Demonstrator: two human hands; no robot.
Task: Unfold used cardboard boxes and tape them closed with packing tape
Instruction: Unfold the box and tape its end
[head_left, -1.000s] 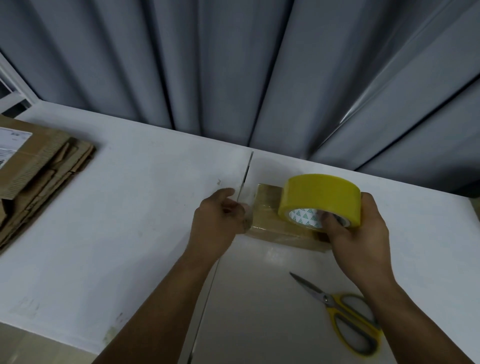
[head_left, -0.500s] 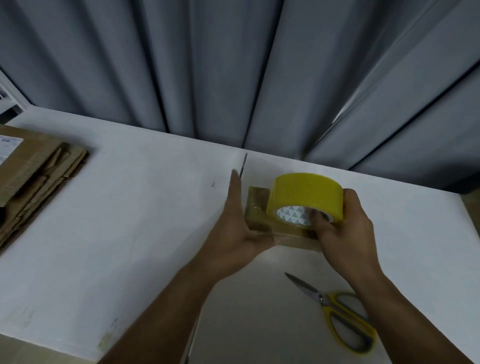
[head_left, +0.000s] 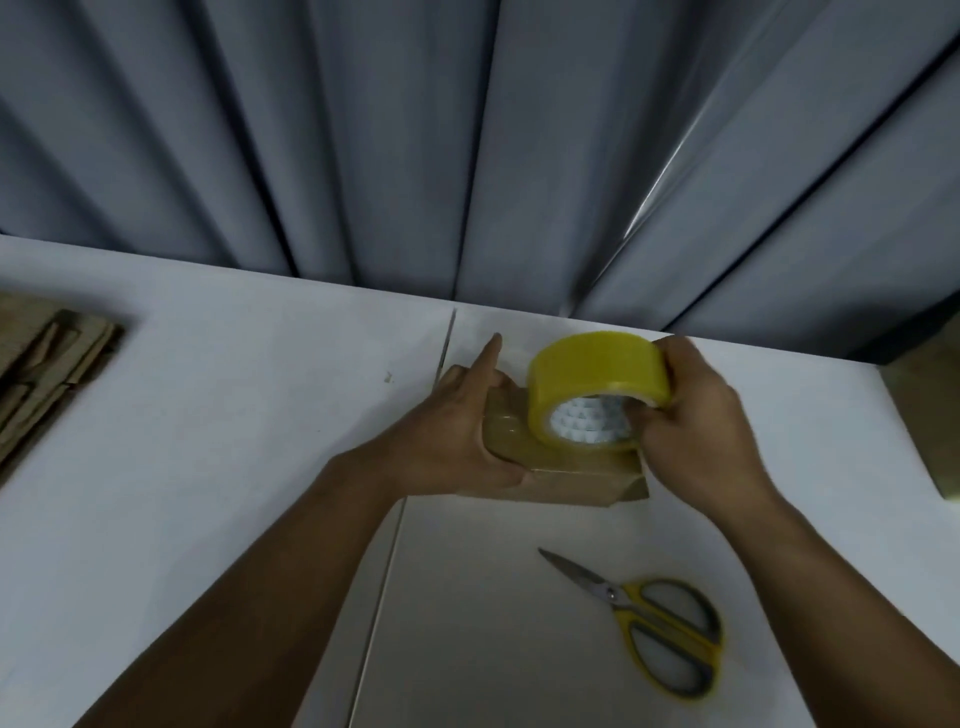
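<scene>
A small brown cardboard box (head_left: 566, 480) sits on the white table (head_left: 234, 441) near the back edge. My left hand (head_left: 457, 431) holds its left end, thumb along the near side and index finger pointing straight up and away. A yellow roll of packing tape (head_left: 592, 384) stands on edge on top of the box. My right hand (head_left: 696, 415) grips the roll, thumb in its core and fingers over its outer rim. Shiny tape covers the box's top left part.
Yellow-handled scissors (head_left: 654, 618) lie shut on the table, near right. Flattened cardboard boxes (head_left: 47, 364) are stacked at the left edge. Grey curtains (head_left: 467, 145) hang behind the table. A seam (head_left: 410, 493) runs through the tabletop. A brown object (head_left: 930, 415) shows at the far right.
My left hand went from pinching at the box's left end to clasping that end. The tape roll tilted and my right hand shifted up round it.
</scene>
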